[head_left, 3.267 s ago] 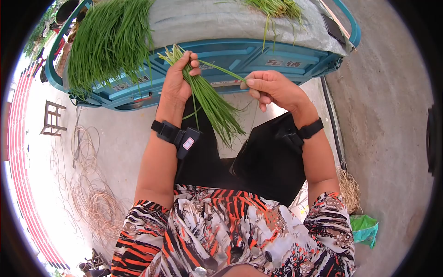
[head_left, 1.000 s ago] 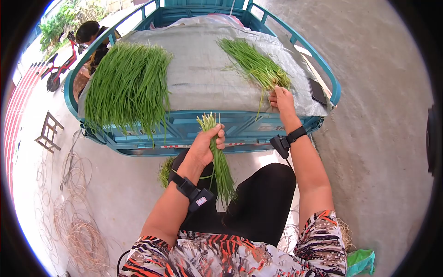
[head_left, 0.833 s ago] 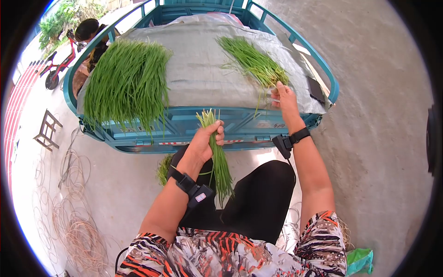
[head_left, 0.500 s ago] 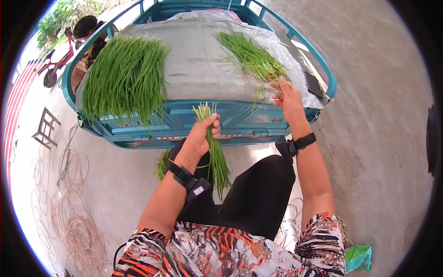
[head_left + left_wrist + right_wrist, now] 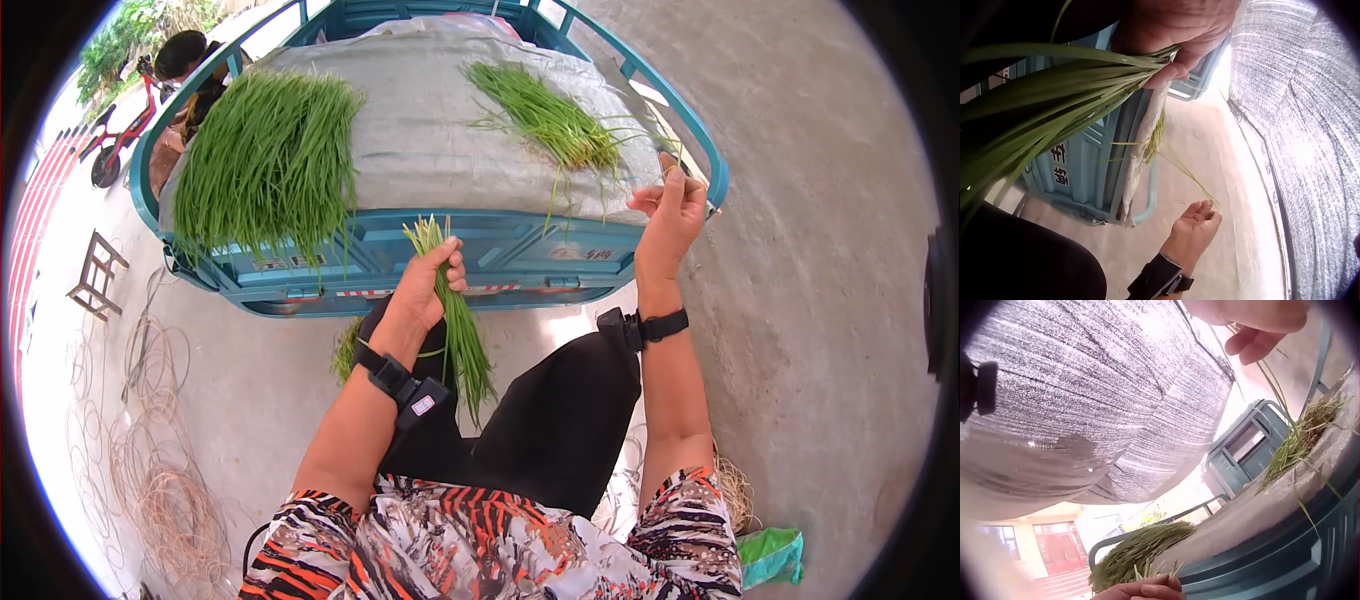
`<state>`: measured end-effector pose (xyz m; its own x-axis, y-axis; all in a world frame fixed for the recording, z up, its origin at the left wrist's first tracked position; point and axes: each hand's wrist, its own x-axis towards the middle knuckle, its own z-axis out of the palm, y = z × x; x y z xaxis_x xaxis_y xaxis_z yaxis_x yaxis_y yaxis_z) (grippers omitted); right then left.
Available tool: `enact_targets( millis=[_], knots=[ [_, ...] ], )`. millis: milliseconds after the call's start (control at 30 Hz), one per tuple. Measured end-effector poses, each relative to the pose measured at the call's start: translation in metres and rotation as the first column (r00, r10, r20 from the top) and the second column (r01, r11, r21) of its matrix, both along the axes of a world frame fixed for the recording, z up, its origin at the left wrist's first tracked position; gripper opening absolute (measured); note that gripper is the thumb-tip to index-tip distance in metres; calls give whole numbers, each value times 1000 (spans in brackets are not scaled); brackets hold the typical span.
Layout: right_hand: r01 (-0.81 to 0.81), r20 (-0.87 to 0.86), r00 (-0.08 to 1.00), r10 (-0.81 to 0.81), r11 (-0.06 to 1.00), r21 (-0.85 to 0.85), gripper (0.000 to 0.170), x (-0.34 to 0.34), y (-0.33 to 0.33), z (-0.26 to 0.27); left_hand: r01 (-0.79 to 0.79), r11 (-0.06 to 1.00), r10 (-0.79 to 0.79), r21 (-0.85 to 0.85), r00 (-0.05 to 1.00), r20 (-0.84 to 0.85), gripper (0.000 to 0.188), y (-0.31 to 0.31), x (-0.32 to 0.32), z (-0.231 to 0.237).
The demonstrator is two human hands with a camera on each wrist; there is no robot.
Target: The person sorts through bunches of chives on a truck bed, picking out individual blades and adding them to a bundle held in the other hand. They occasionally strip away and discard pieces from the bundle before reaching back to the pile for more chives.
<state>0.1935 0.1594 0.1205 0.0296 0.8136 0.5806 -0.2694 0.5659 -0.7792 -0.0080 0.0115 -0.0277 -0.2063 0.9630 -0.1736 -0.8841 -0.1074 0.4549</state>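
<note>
My left hand [image 5: 430, 285] grips a bunch of green stalks [image 5: 465, 345], pale cut ends up and leaves hanging down over the lap. At the right edge of the cart, my right hand [image 5: 672, 222] pinches a few thin stalks, which stretch from the smaller pile [image 5: 545, 115]; the left wrist view shows those thin stalks [image 5: 1191, 175] too. A larger pile of long green stalks [image 5: 265, 165] lies on the left of the grey sheet [image 5: 410, 130], its leaves hanging over the cart's edge.
The blue cart [image 5: 400, 250] stands in front of the knees. A small stool [image 5: 97, 275] and coiled strands [image 5: 180, 510] are on the floor at left, a green bag [image 5: 770, 556] at lower right. A person [image 5: 190, 75] is beyond the cart's left rail.
My right hand has moved right from the smaller pile's base, drawing thin stalks along. My left hand keeps its grip on the bunch and has shifted slightly left.
</note>
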Motion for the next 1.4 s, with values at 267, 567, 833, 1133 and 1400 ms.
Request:
enact_targets(
  millis=[267, 567, 833, 1133, 1400],
  knots=[
    [-577, 346, 599, 722, 689, -438, 13, 13, -46, -24, -94, 987, 104, 128, 992, -70, 13, -9, -3, 11],
    [-484, 679, 260, 687, 701, -524, 15, 11, -67, -61, 143, 982, -63, 122, 861, -505, 19, -20, 8, 36],
    [-500, 716, 302, 630, 744, -443, 19, 12, -64, -72, 312, 940, -291, -139, 521, -802, 25, -12, 25, 27],
    [-546, 492, 404, 771, 635, -547, 24, 14, -60, -70, 306, 941, -302, -146, 559, -772, 23, -15, 20, 32],
    [-608, 359, 534, 766, 642, -467, 25, 20, -58, -66, 257, 952, -286, -164, 565, -774, 21, -13, 19, 32]
  ],
)
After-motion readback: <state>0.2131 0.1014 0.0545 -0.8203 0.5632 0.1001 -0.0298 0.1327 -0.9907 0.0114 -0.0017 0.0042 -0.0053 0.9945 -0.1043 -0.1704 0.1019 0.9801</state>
